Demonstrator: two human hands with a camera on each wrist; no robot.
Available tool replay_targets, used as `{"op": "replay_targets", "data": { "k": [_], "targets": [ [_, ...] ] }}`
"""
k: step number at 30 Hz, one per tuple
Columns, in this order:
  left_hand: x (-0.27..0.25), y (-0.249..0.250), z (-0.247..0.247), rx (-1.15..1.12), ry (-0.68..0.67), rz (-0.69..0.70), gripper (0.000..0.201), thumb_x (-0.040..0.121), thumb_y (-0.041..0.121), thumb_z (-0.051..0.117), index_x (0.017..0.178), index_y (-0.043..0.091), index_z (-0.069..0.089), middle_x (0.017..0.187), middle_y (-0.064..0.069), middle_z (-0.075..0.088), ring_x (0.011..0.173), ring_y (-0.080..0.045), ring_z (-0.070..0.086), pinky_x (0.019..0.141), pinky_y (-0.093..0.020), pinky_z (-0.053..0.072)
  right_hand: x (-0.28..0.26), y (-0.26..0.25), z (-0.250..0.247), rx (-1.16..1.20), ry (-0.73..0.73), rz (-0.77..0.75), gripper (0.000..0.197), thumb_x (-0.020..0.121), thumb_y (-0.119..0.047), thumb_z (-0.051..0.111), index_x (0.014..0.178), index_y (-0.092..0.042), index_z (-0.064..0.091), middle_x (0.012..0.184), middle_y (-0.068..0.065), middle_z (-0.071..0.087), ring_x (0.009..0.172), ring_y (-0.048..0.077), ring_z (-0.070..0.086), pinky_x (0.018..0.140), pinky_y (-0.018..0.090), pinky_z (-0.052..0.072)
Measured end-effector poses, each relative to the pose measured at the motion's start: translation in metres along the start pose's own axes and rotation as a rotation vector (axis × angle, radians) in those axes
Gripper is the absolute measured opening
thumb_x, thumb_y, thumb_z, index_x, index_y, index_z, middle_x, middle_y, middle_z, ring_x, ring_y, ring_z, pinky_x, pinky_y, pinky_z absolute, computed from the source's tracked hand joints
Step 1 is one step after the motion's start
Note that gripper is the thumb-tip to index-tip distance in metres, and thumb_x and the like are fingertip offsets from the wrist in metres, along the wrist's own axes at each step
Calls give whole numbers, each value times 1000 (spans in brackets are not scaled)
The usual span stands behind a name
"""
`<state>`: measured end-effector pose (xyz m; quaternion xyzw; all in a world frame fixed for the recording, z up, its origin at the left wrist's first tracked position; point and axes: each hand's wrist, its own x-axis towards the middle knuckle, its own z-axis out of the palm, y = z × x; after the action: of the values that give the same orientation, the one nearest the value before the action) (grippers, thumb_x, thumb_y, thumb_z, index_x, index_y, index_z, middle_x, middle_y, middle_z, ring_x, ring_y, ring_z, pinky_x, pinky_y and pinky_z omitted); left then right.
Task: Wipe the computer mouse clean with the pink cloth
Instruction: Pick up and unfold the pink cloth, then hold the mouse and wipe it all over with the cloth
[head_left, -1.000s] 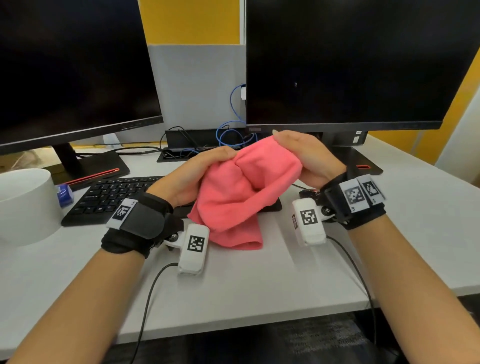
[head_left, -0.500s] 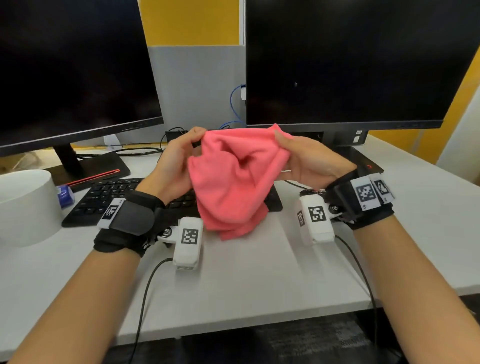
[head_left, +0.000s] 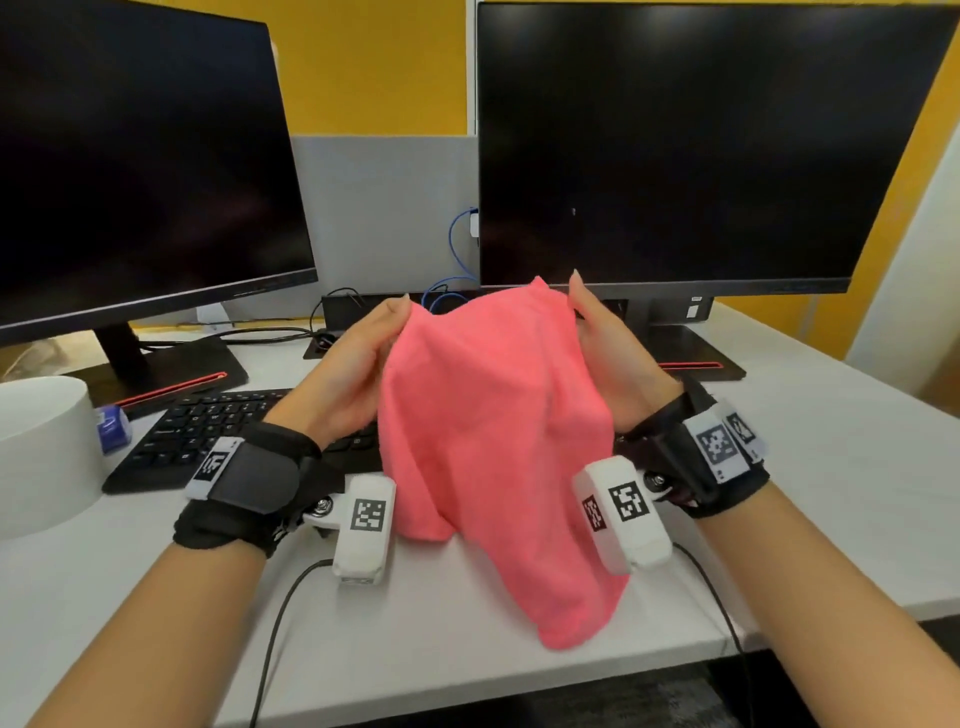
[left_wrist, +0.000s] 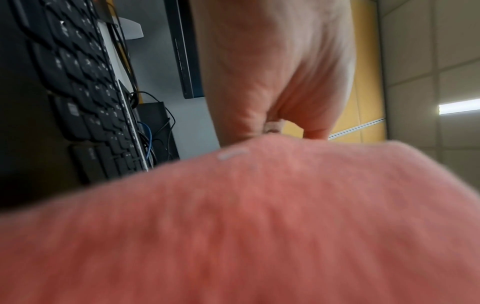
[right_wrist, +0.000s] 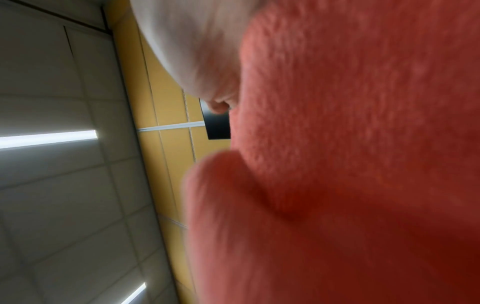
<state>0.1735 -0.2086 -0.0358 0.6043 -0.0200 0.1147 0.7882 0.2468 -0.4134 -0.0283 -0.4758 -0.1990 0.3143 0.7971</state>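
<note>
A pink cloth (head_left: 488, 431) hangs in the air over the desk, spread between both hands. My left hand (head_left: 358, 364) pinches its upper left edge and my right hand (head_left: 602, 343) pinches its upper right edge. The cloth's lower end droops to the desk's front part. It fills the lower half of the left wrist view as the pink cloth (left_wrist: 259, 226), with my left hand (left_wrist: 275, 82) above it. It covers the right side of the right wrist view as the pink cloth (right_wrist: 350, 164), beside my right hand (right_wrist: 197, 51). No computer mouse shows in any view.
A black keyboard (head_left: 208, 431) lies under and left of the cloth. Two dark monitors (head_left: 130, 166) (head_left: 701, 145) stand at the back on black stands. A white round container (head_left: 41, 457) sits at the left edge. Cables (head_left: 452, 291) run behind. The white desk (head_left: 831, 493) extends right.
Both hands rose and moved apart, so the bunched cloth has opened out and now hangs wider and longer towards the desk's front edge.
</note>
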Motion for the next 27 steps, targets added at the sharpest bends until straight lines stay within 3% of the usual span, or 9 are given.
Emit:
{"op": "replay_targets", "data": {
  "k": [4, 7, 12, 15, 17, 20, 22, 23, 27],
  "targets": [
    [-2, -4, -2, 77, -133, 2, 16, 97, 23, 47, 82, 20, 49, 59, 12, 54, 45, 0, 46, 42, -13, 38, -21, -2, -10, -5, 20, 38, 49, 99, -53, 36, 111, -11, 58, 95, 5, 57, 99, 23, 54, 90, 34, 41],
    [-1, -9, -4, 152, -265, -64, 4, 90, 25, 57, 87, 24, 55, 68, 8, 53, 51, -4, 46, 46, -15, 38, -47, -8, -20, -126, 38, 131, 43, 99, -45, 42, 113, -10, 64, 102, 10, 67, 97, 23, 63, 88, 34, 48],
    [3, -18, -2, 131, -322, -149, 41, 64, 43, 86, 90, 25, 60, 84, 8, 65, 58, -7, 57, 47, -16, 45, -99, -29, -52, -53, 108, 133, 63, 94, -62, 39, 95, -14, 80, 100, 11, 75, 88, 23, 74, 72, 32, 61],
    [4, -20, -3, 155, -323, -197, 60, 53, 54, 89, 99, 24, 63, 95, 4, 68, 67, -11, 62, 54, -19, 50, -127, -42, -82, 64, 118, 72, 50, 52, -52, 90, 79, -13, 73, 65, 5, 66, 61, 19, 68, 56, 29, 57],
    [5, -19, -3, 211, -336, -212, 64, 52, 56, 88, 101, 22, 64, 100, 1, 70, 72, -13, 64, 57, -21, 52, -142, -50, -98, 96, 207, -7, 52, 32, -32, 99, 67, -13, 66, 51, -1, 54, 48, 14, 59, 49, 26, 53],
    [7, -20, 4, 333, -343, -240, 54, 64, 51, 83, 104, 19, 65, 106, -4, 70, 78, -16, 66, 64, -24, 55, -166, -69, -103, -45, 367, -155, 7, 65, -12, 80, 64, -14, 73, 51, -2, 64, 46, 9, 64, 42, 21, 53],
    [9, -20, 14, 407, -325, -256, 34, 84, 40, 68, 109, 17, 64, 110, -5, 71, 83, -17, 67, 70, -26, 55, -179, -83, -115, -198, 512, -284, 38, 95, 4, 42, 83, -19, 69, 55, -8, 70, 48, 3, 66, 41, 16, 51],
    [9, -20, 19, 451, -314, -266, 28, 91, 34, 62, 111, 16, 64, 111, -5, 72, 85, -17, 67, 72, -26, 55, -185, -89, -120, -270, 556, -341, 42, 99, 6, 33, 88, -22, 62, 54, -14, 69, 47, -1, 65, 42, 14, 50],
    [15, -17, 50, 733, -342, -230, 22, 93, 28, 63, 113, 19, 62, 110, 5, 73, 96, -16, 70, 80, -25, 54, -183, -108, -115, -216, 491, -475, 31, 84, -20, 54, 64, -27, 76, 60, -11, 70, 57, 0, 69, 53, 16, 56]
  ]
}}
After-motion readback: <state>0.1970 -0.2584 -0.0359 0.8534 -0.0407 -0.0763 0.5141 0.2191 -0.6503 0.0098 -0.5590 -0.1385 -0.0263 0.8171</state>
